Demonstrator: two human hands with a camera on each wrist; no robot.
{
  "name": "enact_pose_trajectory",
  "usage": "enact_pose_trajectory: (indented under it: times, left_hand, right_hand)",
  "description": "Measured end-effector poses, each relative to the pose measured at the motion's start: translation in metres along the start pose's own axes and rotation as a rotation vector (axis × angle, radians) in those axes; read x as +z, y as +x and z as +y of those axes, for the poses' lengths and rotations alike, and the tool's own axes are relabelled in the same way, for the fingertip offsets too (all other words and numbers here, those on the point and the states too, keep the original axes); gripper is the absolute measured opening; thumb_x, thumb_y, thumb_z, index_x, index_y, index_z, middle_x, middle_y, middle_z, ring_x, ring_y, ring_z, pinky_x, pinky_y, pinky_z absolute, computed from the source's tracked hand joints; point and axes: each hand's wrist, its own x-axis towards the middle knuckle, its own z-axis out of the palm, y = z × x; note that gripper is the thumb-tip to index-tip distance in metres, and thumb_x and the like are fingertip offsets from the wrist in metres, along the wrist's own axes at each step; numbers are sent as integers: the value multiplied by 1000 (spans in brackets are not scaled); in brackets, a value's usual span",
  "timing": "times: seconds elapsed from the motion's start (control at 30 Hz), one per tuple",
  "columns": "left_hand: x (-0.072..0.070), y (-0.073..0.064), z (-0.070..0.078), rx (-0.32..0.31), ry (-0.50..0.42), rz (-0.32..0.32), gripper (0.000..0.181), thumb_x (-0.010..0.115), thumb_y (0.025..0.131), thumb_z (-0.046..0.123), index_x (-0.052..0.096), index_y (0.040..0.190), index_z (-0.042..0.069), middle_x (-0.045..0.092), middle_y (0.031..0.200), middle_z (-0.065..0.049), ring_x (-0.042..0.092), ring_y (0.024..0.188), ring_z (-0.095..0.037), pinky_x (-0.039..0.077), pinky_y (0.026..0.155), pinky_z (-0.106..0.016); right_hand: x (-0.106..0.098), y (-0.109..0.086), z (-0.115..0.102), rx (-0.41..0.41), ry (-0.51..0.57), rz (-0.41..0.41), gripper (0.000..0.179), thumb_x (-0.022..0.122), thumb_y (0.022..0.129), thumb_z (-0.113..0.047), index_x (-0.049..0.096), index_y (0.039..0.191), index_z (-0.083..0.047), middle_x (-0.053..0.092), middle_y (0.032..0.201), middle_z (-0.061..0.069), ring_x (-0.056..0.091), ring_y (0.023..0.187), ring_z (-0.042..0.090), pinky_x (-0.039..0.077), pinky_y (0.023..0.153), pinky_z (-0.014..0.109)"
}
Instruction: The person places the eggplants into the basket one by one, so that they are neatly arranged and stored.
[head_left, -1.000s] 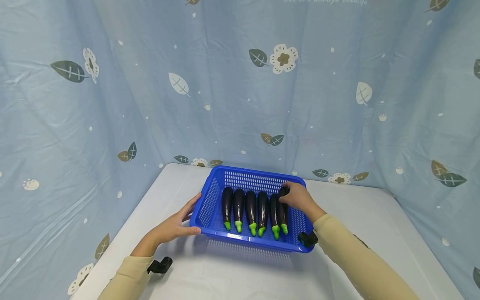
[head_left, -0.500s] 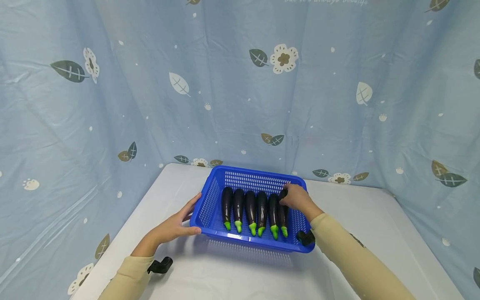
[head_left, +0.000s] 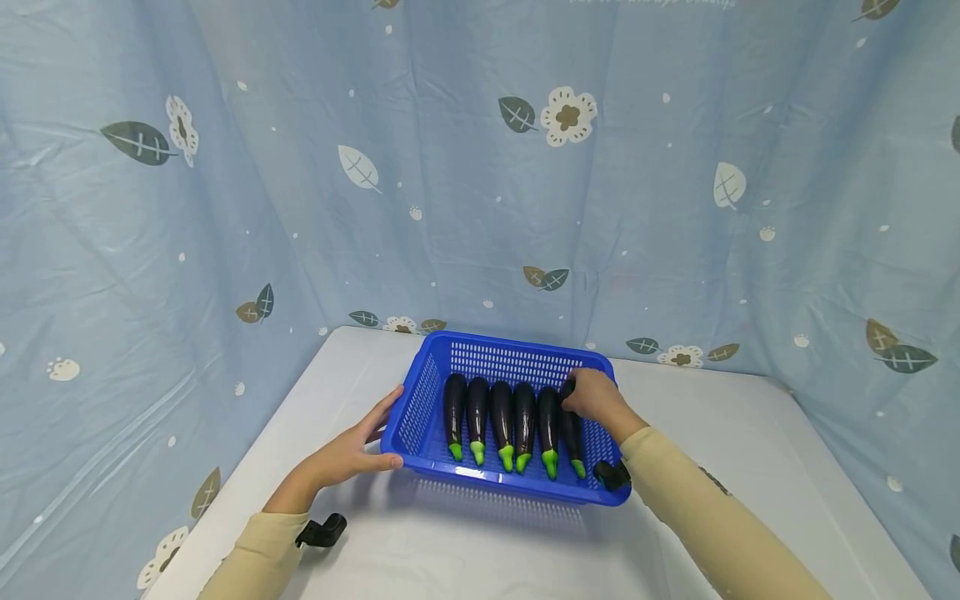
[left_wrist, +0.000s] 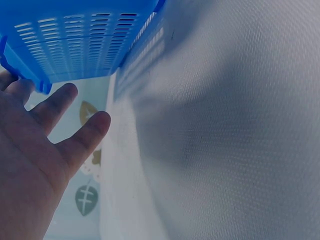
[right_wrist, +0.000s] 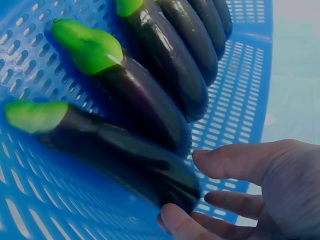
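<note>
A blue plastic basket [head_left: 517,490] holds several dark purple eggplants [head_left: 501,421] lying side by side, their green stem ends toward the near rim. My right hand [head_left: 596,396] reaches in over the right side and grips the far end of the rightmost eggplant [head_left: 572,433]. In the right wrist view, thumb and fingers are around the blunt end of that eggplant [right_wrist: 120,155], which lies slanted away from its neighbour [right_wrist: 145,100]. My left hand [head_left: 341,454] rests at the basket's left side with fingers spread and fairly straight, the thumb near the front left corner.
The basket stands on a white-covered table [head_left: 480,550]. Behind and at both sides hangs a light blue curtain [head_left: 450,208] with leaf and flower prints. Black wrist cameras sit at the left wrist [head_left: 321,531] and right wrist [head_left: 612,475], the latter over the basket's right rim.
The rightmost eggplant's green end has swung to the right, opening a gap to its neighbour. My right hand has shifted very slightly. The left hand and the basket have stayed put.
</note>
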Motion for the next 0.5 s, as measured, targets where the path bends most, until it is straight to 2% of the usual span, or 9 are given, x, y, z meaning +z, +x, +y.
enact_pose_trajectory:
  times: [0.23,0.5]
  left_hand:
    - [0,0,1,-4,-1,0,107,78,89,36,4,165,28,11,168,-23,26,146,-53,33,110,-70]
    - [0,0,1,-19,-9,-2,107,78,89,37,4,165,29,13,167,-24,27,145,-54,32,109,-71]
  right_hand:
    - [-3,-2,-2,8,0,5,56,75,86,-10,58,135,10,61,133,30,64,114,41,52,99,55]
    - [-7,-6,2,-37,76,21,50,72,90,-9,60,136,6,61,134,28,62,118,43,51,99,57]
